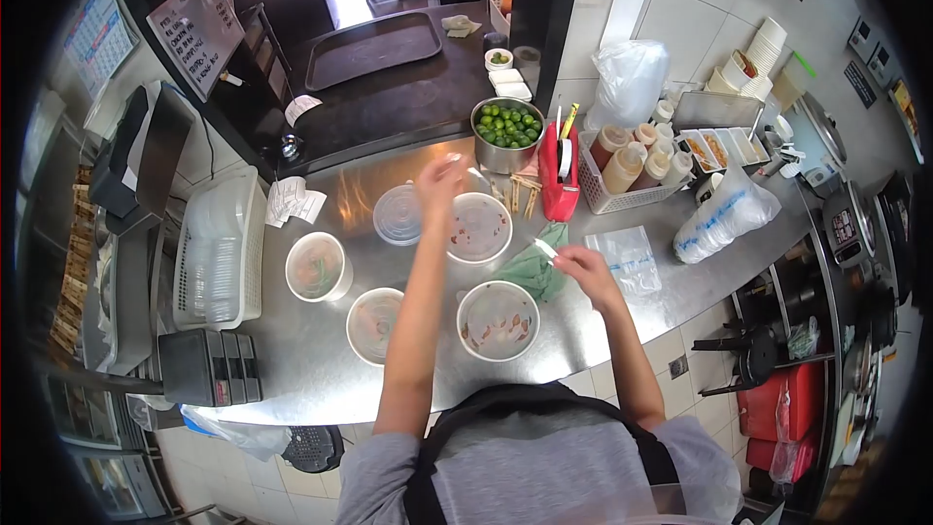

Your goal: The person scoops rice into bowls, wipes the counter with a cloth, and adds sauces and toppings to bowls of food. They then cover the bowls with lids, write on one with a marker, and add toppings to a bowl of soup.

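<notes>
My left hand [442,178] is raised over the steel counter, its fingers drawn together, blurred; whatever they may hold is too small to name. My right hand [586,274] pinches a small white strip [545,248] above a green cloth [530,272]. Four round tubs with see-through lids stand around my arms: one [319,266] at the left, one [369,327] partly behind my left forearm, one [479,228] between my hands, and one [499,321] nearer my body. A loose clear lid [397,215] lies beside my left wrist.
Behind are a pot of green limes [506,156], a red tape dispenser [561,175], clothespins [525,196] and a sauce bottle basket [622,198]. Clear bags [625,260] lie right. A lid basket [253,262] and black drawers [209,367] stand left. A dark tray [374,51] sits beyond.
</notes>
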A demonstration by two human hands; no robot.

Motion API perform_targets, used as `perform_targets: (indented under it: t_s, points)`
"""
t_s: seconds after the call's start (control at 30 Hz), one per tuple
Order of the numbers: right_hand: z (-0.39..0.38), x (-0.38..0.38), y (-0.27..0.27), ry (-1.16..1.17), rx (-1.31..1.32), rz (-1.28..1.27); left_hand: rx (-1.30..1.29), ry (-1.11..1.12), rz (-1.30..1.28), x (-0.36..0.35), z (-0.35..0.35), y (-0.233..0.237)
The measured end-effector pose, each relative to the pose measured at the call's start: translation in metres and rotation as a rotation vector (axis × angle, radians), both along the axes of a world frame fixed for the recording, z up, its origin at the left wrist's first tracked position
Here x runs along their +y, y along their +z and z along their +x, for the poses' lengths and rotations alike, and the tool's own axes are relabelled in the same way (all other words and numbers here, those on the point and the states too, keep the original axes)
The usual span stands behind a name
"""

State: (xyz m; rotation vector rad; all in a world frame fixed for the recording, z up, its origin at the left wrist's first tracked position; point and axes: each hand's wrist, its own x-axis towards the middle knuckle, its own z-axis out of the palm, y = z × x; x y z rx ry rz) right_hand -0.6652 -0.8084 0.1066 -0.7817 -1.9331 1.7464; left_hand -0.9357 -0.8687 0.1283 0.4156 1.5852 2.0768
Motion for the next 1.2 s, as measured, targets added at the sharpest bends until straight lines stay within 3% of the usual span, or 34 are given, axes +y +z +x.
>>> perform_targets:
  t_s: [0.07,0.13,0.23,0.37,0.4,0.5,0.57,0.6,0.67,0.7,0.77,0.87,0.9,0.97,1.0,1.07,1.13,1.2]
  points:
    - [-0.036,0.031,-0.025,0.135,-0.132,-0.01,0.301,0.285,0.003,-0.006,-0.035,-0.066]
    - [-0.063,0.049,-0.041,0.245,-0.267,0.011,0.491,0.294,-0.408,-0.033,-0.04,-0.086]
    - [-0.093,0.062,-0.057,0.35,-0.37,0.093,0.507,0.194,-0.472,-0.041,-0.04,-0.126]
    - [-0.104,0.071,-0.063,0.395,-0.468,0.047,0.303,0.161,-0.368,-0.036,-0.05,-0.175]
    - [-0.105,0.071,-0.057,0.385,-0.493,0.032,0.311,0.179,-0.443,-0.04,-0.044,-0.168]
    - [-0.1,0.059,-0.065,0.229,-0.503,0.304,0.436,0.241,-0.615,-0.052,-0.025,-0.139]
    - [-0.097,0.05,-0.079,0.025,-0.267,0.208,0.657,0.311,-0.644,-0.052,-0.024,-0.138]
    - [-0.096,0.042,-0.091,-0.077,-0.148,0.158,0.327,0.228,-0.372,-0.05,-0.022,-0.141]
    - [-0.099,0.023,-0.105,-0.029,0.1,-0.388,-0.326,0.05,0.174,-0.042,-0.018,-0.147]
    - [-0.104,0.011,-0.107,-0.005,0.22,-0.627,-0.415,0.046,0.133,-0.04,-0.01,-0.144]
    - [-0.116,-0.013,-0.084,-0.024,0.26,-0.72,-0.589,0.022,0.047,-0.036,0.011,-0.127]
    - [-0.105,0.003,-0.083,0.006,0.258,-0.785,-0.507,-0.144,-0.095,-0.044,0.006,-0.117]
    - [-0.103,0.012,-0.084,0.032,0.247,-0.795,-0.147,-0.19,-0.334,-0.049,-0.002,-0.111]
    - [-0.089,0.027,-0.066,-0.274,0.1,0.023,0.605,-0.242,-0.756,-0.048,-0.02,-0.091]
    - [-0.08,0.034,-0.054,-0.414,0.015,0.432,0.688,-0.188,-0.732,-0.044,-0.018,-0.078]
    - [-0.072,0.054,-0.029,-0.715,0.019,0.788,0.846,-0.08,-0.687,-0.037,-0.007,-0.052]
    - [-0.075,0.095,-0.048,-0.685,-0.031,0.608,0.832,-0.208,-0.405,-0.015,0.016,-0.024]
    - [-0.083,0.123,-0.056,-0.635,-0.013,0.404,0.602,-0.542,-0.257,0.026,0.029,-0.048]
